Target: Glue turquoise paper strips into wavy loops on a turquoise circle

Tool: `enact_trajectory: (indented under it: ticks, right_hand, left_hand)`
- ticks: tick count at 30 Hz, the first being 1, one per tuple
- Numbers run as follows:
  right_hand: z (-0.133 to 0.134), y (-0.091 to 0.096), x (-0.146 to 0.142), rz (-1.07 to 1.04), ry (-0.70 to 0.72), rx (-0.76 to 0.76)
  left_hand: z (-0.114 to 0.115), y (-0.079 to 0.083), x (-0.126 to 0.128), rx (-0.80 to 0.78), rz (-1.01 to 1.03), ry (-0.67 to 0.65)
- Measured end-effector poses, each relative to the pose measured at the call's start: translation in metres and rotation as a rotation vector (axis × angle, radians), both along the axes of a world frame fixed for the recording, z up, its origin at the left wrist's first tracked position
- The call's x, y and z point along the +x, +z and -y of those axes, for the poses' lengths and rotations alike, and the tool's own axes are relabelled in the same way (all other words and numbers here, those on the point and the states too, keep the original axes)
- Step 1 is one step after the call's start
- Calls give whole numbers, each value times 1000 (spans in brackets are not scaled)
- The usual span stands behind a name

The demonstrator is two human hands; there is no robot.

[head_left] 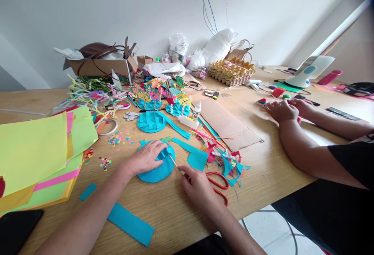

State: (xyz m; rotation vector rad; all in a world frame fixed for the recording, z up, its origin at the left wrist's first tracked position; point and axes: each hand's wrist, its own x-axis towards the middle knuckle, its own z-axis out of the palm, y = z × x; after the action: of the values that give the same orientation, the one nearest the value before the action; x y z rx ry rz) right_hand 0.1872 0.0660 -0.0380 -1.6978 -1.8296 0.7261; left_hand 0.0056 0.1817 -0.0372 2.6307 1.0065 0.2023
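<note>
My left hand point(149, 155) rests on a round blue paper disc point(156, 173), thumb and fingers around a raised blue paper strip point(164, 153) on its top. In my right hand point(195, 183) is a thin pale stick point(174, 162), pinched between thumb and fingers, its tip touching the disc beside the strip. Red-handled scissors point(219, 183) lie next to my right hand, their blades hidden. Cut blue paper pieces point(195, 157) are to the right of the disc, and a blue strip point(131, 222) lies nearer me. Behind stands another blue disc with strips on it point(152, 122).
Yellow and green paper sheets point(37, 150) are stacked at left, near a black phone-like object point(20, 227). Glue bottles point(197, 109), finished fish decorations point(163, 93), cardboard point(228, 124) and egg trays point(232, 72) stand farther back. A co-worker's hands point(282, 110) work at right.
</note>
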Motion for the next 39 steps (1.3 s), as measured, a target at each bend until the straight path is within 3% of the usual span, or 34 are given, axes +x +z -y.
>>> enact_trajectory:
  ticks: [5, 11, 21, 32, 39]
  right_hand:
    - [4, -3, -3, -21, 37, -2]
    - [-5, -3, -11, 0, 41, 4]
    - [-17, -6, -21, 73, 56, -16]
    - [3, 8, -3, 86, 29, 3]
    - [-13, 0, -9, 174, 34, 11]
  left_hand:
    - [1, 4, 1, -17, 59, 18]
    - [-2, 10, -1, -33, 53, -61]
    - [-3, 6, 0, 39, 9, -62]
    - [-4, 5, 0, 6, 47, -40]
    - [-5, 2, -4, -20, 122, -35]
